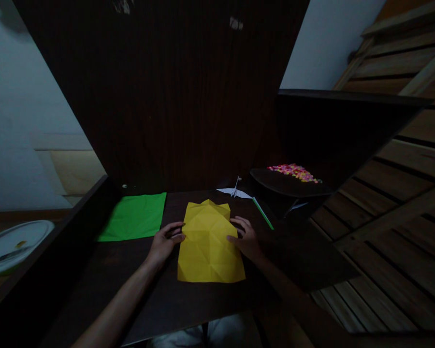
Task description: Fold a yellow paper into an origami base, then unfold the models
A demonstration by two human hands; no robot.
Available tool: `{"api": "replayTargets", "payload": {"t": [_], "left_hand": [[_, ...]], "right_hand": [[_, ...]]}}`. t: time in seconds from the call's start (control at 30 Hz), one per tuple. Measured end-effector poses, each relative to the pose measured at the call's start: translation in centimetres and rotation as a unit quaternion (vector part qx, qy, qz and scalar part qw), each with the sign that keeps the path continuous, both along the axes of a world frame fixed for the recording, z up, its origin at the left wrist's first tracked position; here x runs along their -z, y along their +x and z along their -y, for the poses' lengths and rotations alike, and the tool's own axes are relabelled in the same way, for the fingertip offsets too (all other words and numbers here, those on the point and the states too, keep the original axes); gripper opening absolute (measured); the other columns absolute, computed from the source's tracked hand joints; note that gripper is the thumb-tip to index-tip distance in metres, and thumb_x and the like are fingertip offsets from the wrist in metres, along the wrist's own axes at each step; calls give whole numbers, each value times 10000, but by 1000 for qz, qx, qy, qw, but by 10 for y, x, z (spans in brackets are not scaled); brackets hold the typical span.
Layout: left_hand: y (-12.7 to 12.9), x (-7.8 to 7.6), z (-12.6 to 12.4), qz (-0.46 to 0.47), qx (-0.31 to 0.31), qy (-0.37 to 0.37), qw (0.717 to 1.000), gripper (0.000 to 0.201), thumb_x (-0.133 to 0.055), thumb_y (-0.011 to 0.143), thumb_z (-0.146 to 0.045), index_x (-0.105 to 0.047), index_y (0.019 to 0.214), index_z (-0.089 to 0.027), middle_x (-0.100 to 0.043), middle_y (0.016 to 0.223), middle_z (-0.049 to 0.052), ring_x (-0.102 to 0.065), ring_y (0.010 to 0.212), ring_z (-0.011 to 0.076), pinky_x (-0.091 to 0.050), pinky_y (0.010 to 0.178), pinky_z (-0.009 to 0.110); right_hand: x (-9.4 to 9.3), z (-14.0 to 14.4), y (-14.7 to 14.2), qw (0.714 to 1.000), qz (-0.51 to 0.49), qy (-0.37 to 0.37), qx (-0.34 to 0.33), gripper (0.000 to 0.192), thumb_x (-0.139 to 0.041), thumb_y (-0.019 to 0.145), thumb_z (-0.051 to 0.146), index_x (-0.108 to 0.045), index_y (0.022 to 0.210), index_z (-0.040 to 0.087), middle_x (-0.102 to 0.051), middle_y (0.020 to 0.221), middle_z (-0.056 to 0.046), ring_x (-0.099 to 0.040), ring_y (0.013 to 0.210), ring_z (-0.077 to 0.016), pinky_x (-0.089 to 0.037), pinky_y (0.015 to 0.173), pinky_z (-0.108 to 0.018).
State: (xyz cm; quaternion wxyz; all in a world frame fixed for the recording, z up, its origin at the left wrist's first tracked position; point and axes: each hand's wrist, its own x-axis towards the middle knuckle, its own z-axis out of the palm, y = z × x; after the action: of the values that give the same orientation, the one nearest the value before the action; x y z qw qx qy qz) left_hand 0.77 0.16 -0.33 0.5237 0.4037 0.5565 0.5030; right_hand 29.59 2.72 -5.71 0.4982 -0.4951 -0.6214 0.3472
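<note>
A creased sheet of yellow paper lies before me, its far edge uneven with a raised middle point. My left hand grips its left edge, thumb on top and fingers at the side. On the opposite edge, my right hand pinches the paper the same way, and the sheet bulges slightly there. To the left rests a flat green sheet of paper with fold lines. Beyond the yellow paper stands a white paper crane with spread wings.
A thin green-and-white strip lies right of the crane. Small pink, red and yellow pieces are heaped on a dark corner shelf. A raised dark side board borders the desk at left. Wooden slats rise at right.
</note>
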Motion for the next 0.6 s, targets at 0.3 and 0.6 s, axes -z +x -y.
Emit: {"api": "replayTargets", "payload": {"t": [0.3,0.6], "left_hand": [[-3,-7,9,17,49,-35,998,386,-814,514,-219,-774,895,-177,-769,921,87,-685,943,248,-492,903,376],[-8,-5,10,0,14,-8,1000,418,-834,536,-311,-763,924,-174,-767,938,90,-686,931,242,-503,869,352]], "right_hand": [[10,-5,4,997,-52,-23,50,435,-733,643,295,-624,1052,197,-595,1147,-129,-626,1087,-312,-525,950,-488],[-8,-2,4,994,-62,-71,51,447,-705,702,393,-596,1093,207,-707,1012,-118,-698,922,-292,-576,793,-452]]}}
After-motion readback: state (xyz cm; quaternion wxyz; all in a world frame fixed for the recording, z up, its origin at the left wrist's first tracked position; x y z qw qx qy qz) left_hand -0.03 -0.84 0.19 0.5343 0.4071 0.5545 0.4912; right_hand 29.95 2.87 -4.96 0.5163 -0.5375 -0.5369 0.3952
